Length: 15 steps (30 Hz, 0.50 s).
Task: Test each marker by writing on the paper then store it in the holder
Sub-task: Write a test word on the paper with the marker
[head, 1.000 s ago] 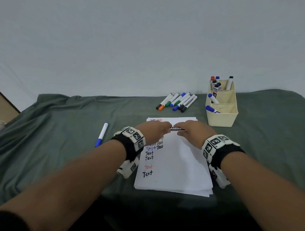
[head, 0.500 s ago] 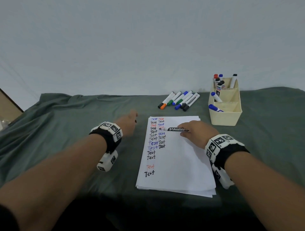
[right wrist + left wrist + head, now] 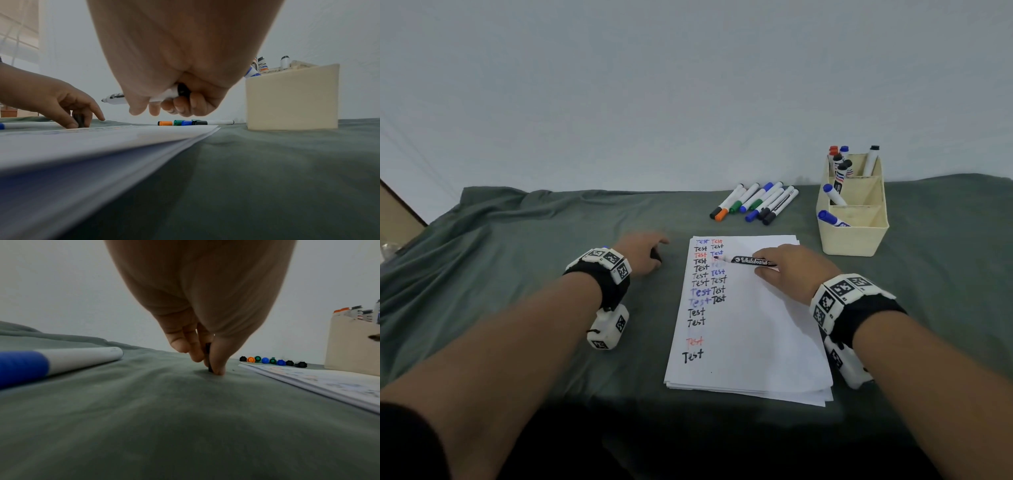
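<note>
Two hands are working over the desk. The right hand (image 3: 789,270) is curling its fingers round an uncapped black whiteboard marker (image 3: 751,261), the grip pinching the barrel near its rear end while the tip is pointing left at the second column of "Test" words on the paper (image 3: 756,335). The left hand (image 3: 642,251) is pinching the black cap (image 3: 208,358) between thumb and fingers, its grip resting the cap upright on the green cloth (image 3: 534,246) just left of the paper. Beside that wrist a blue-capped marker (image 3: 55,361) is lying on the cloth. Beyond the paper eight capped markers (image 3: 755,202) are lying in a row, and right of them the cream holder (image 3: 854,236) is carrying stored markers in its compartments. A pale wall (image 3: 654,85) is rising behind.
</note>
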{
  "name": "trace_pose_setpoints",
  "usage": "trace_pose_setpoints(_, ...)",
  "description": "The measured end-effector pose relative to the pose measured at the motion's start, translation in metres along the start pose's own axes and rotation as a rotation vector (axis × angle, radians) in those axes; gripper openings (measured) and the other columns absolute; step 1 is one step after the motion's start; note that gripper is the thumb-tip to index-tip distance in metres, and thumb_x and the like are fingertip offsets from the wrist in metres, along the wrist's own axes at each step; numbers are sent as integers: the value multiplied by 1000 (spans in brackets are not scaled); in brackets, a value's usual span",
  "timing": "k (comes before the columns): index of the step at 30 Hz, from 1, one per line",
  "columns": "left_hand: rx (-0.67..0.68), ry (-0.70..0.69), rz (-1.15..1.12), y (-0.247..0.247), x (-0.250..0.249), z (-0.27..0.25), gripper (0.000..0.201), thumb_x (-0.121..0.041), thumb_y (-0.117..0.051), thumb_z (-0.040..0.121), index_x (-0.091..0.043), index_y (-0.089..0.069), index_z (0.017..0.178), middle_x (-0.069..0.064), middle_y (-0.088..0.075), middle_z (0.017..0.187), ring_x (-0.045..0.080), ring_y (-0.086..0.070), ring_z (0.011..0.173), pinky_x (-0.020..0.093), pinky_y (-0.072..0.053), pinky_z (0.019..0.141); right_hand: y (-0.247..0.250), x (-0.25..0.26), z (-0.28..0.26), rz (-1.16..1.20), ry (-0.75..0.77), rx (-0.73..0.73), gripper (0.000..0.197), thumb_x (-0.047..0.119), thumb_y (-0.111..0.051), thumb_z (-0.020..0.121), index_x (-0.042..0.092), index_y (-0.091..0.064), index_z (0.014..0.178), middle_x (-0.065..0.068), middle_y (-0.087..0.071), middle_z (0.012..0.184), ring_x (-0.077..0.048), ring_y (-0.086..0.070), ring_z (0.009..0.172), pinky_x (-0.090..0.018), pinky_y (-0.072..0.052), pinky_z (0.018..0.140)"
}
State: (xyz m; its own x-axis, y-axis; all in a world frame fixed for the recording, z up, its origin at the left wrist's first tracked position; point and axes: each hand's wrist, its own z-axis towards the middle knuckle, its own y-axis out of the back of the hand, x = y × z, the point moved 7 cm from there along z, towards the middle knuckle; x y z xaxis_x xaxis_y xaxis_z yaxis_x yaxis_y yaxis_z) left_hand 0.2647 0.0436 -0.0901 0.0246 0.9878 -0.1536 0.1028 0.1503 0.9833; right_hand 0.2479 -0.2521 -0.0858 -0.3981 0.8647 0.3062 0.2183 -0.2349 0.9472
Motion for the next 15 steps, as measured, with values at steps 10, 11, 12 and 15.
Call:
trace_pose_setpoints(10,155,-273,143,-19,-61,-58,104,-90,-40,68,-38,-13,154,-5,-11,163,24,-8,149,50,-11,121,6,7,-4,7,55,-20,53,31,-37,109,47,-23,156,-6,-59,137,-26,-59,114,-36,-50,92)
trace_pose_setpoints(11,251,-257,128,-30,-63,-62,112,-92,-42,66,-37,-3,155,-6,2,164,22,2,150,49,-5,122,6,8,-4,-6,65,-26,52,29,-37,109,47,-25,156,-7,-60,134,-26,-59,112,-35,-49,91)
trace_pose_setpoints(12,331,-246,119,-40,-64,-66,117,-92,-46,66,-35,5,155,-6,12,164,20,10,150,46,0,122,7,7,-4,-25,66,-34,50,28,-37,109,46,-30,154,-8,-61,132,-25,-59,111,-34,-48,90)
trace_pose_setpoints(15,440,-255,150,-59,-66,-71,126,-90,-50,65,-32,20,153,-5,30,159,17,25,147,44,11,120,8,6,-5,-6,50,-68,48,26,-49,105,41,-41,150,0,-60,120,-19,-56,105,-28,-42,86)
